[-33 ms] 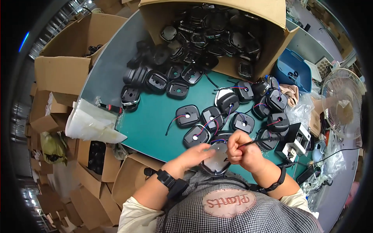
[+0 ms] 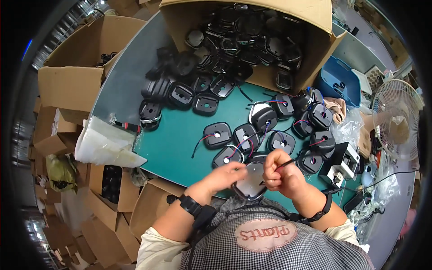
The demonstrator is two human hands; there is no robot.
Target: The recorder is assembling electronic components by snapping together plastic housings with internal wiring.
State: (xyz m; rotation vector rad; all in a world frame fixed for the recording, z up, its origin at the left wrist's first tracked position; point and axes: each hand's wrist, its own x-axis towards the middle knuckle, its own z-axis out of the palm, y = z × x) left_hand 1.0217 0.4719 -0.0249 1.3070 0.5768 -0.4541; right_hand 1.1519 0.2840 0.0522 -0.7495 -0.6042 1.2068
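Close to my body, a rounded housing [image 2: 250, 181] with a pale grey inner face and a black rim lies at the table's near edge. Over its left side is my left hand [image 2: 223, 177], thumb and fingers drawn together; whatever is between the tips is too small to make out. My right hand [image 2: 283, 174] is closed in a pinch on a thin black cable [image 2: 291, 161] above the housing's right side. Just beyond, several black housings lie face down, one of them [image 2: 217, 135] with red and blue wires coming from its centre hole.
A large cardboard box [image 2: 310, 74] full of similar housings lies open at the back. To the right stand a small white-and-black device [image 2: 340, 173], a blue basket [image 2: 340, 83] and a fan [image 2: 396, 119]. A white foam roll [image 2: 105, 143] sits on the green table's [image 2: 173, 153] left edge.
My left hand has drawn slightly left across the housing, and its fingers have come together. My right hand keeps its pinch on the cable in nearly the same place.
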